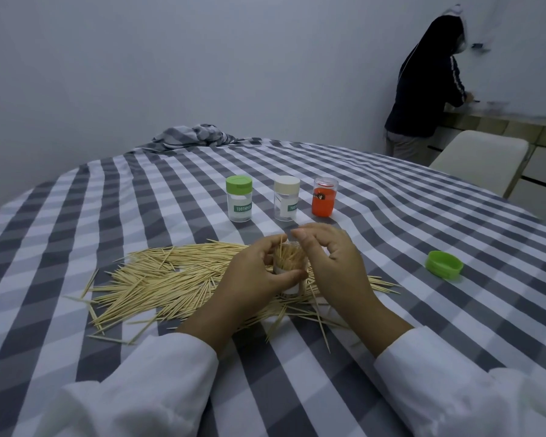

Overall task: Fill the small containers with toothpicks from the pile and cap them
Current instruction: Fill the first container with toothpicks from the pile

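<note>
The left hand (259, 272) wraps round the little clear container (289, 266), light and slippery, in the middle over the toothpick pile (158, 279), so hold its sides, while the right hand (325, 257) hovers half-curled over the thin, snappy toothpicks inside.

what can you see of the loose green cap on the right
The green cap looks like smooth plastic, oval and shallow, lying open side up on the checked tablecloth so its hollow inside shows. It sits alone to the right of the toothpick pile, apart from both hands and from the three capped containers further back. Nothing touches it but the cloth.
</note>
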A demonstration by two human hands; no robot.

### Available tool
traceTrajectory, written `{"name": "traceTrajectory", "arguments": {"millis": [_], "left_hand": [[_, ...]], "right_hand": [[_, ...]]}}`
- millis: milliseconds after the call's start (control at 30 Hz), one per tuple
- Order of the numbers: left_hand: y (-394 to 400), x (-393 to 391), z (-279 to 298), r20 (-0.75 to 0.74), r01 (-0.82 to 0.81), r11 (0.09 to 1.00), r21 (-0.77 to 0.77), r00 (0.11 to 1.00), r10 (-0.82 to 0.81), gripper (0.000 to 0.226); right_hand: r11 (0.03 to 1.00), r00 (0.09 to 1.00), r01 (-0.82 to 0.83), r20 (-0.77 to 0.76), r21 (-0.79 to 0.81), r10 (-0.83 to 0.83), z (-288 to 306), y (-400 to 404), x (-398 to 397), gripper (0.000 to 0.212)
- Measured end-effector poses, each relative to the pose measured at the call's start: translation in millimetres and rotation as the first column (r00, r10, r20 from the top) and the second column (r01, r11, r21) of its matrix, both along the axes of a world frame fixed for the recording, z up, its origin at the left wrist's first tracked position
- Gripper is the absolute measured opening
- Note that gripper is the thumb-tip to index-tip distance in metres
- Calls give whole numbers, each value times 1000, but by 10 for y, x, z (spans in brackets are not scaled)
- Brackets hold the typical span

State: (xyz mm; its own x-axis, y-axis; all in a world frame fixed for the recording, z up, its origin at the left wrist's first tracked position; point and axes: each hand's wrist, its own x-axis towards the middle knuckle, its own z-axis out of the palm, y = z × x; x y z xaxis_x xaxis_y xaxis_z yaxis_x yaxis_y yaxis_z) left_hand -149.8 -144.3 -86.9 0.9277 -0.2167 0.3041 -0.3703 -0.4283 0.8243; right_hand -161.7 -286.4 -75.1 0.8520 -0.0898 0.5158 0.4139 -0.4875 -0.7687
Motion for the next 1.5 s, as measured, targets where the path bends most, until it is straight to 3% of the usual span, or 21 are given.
{"name": "traceTrajectory", "arguments": {"millis": [100,267,433,567,800,1000,1100,1167,1233,1300,1400,1500], "left_hand": [[1,8,-11,-2,0,1000,5,1000,0,74],[7,-24,18,21,11,1000,17,1000,-11,56],[3,-1,-3,-5,14,1000,-7,1000,-14,59],[2,2,-2,9,13,1000,1,1000,-13,60],[10,-16,5,29,-5,999,34,1000,4,46],[9,12,-16,-5,-1,1000,2,1000,1,68],[7,10,-16,-20,-10,1000,1,1000,10,71],[2,2,-6,-18,-16,1000,7,1000,16,73],[-1,-7,3,-25,-14,1000,5,1000,14,74],[-1,-11,7,-36,-9,1000,-8,999,9,74],[-3,-16,12,-32,-10,1000,-3,999,10,73],[0,-21,8,-38,-15,1000,-14,999,14,73]], "right_hand": [[998,998,54,24,24,-55,8,-52,8,37],[980,996,-87,-12,-179,86,-69,-24,31,47],[990,994,-44,89,-132,56,-54,-42,23,50],[943,998,-19,53,-332,39,-109,-73,54,64],[868,993,-28,89,-496,83,-67,-57,32,59],[909,977,63,211,-411,28,-61,-127,73,67],[947,997,19,82,-321,8,36,-180,74,48],[960,989,-81,-138,-266,45,160,-266,55,34],[945,914,-196,-398,-263,79,295,-407,5,28],[874,839,-243,-544,-421,-29,394,-592,-31,34],[709,716,-266,-626,-653,-309,441,-820,-70,48],[623,662,-312,-634,-717,-399,371,-950,-40,34]]}}
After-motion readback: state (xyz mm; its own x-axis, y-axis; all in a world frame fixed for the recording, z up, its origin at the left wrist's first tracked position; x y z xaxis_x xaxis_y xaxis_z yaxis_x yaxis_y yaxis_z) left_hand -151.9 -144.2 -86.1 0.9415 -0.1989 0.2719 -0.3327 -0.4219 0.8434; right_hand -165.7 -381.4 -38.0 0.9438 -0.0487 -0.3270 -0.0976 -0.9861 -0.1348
